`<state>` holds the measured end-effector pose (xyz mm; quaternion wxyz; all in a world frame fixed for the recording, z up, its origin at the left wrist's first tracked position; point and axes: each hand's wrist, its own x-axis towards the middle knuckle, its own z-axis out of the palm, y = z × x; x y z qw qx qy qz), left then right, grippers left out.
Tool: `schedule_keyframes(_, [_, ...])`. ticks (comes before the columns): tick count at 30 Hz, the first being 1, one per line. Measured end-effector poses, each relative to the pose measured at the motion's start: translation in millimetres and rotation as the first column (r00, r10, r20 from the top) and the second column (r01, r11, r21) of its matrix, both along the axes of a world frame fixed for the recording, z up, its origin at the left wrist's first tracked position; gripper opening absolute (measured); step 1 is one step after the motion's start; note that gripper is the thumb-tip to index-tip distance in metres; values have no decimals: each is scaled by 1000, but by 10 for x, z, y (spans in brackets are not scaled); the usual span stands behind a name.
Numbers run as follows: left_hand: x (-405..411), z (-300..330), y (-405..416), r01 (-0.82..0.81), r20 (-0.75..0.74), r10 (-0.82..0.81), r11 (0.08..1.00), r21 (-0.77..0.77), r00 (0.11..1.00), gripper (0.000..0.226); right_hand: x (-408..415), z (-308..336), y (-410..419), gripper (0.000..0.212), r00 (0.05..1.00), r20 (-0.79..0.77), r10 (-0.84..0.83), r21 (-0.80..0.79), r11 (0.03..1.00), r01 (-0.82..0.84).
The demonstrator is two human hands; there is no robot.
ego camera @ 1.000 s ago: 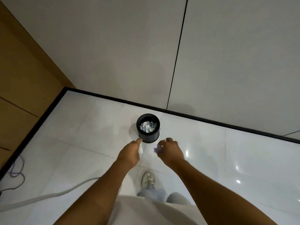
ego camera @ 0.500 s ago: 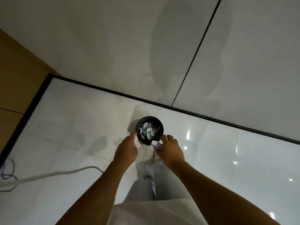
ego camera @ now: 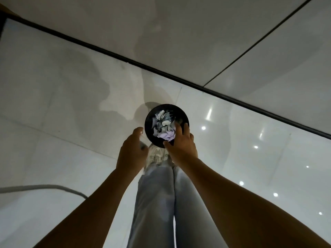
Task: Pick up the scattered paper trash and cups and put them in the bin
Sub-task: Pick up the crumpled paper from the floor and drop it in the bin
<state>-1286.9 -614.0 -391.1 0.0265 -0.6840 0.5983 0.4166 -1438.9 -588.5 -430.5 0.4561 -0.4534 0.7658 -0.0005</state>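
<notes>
Glossy white floor tiles (ego camera: 53,104) and a plain wall fill the background, and the right hand (ego camera: 180,145) has its fingers (ego camera: 179,130) spread over the mouth of the black bin (ego camera: 148,120), apparently letting a lilac paper wad (ego camera: 168,135) go onto the crumpled paper (ego camera: 161,120) heaped inside. Just left of that, the left hand (ego camera: 131,151) is curled beside the rim, maybe pinching a pale scrap, can't really tell. Seems nearly done to me: no loose trash or cups visible around the hands, only a grey cable (ego camera: 44,187) further out left.
</notes>
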Motion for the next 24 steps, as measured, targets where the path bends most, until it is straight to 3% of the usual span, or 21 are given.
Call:
schedule_keyframes(6, [-342, -384, -205, 54, -88, -53, 999, 7, 995, 66, -186, -190, 125, 60, 991, -18, -131, 25, 991, 131])
schedule_keyframes(9, [-535, -589, -299, 154, -40, -149, 969, 194, 988, 75, -333, -178, 220, 58, 978, -25, -207, 25, 978, 208])
schedule_keyframes(11, [-583, -648, -326, 218, 29, -233, 942, 254, 972, 67, -401, -137, 261, 56, 972, -21, -233, 16, 972, 233])
schedule_keyframes(17, [-677, -239, -392, 487, 151, -488, 872, 49, 860, 34, -539, 277, 308, 54, 978, -57, -201, 52, 978, 204])
schedule_keyframes(24, [-868, 714, -422, 758, 199, -743, 652, -3, 639, 43, -525, 1298, 379, 56, 971, -153, -184, -12, 983, 184])
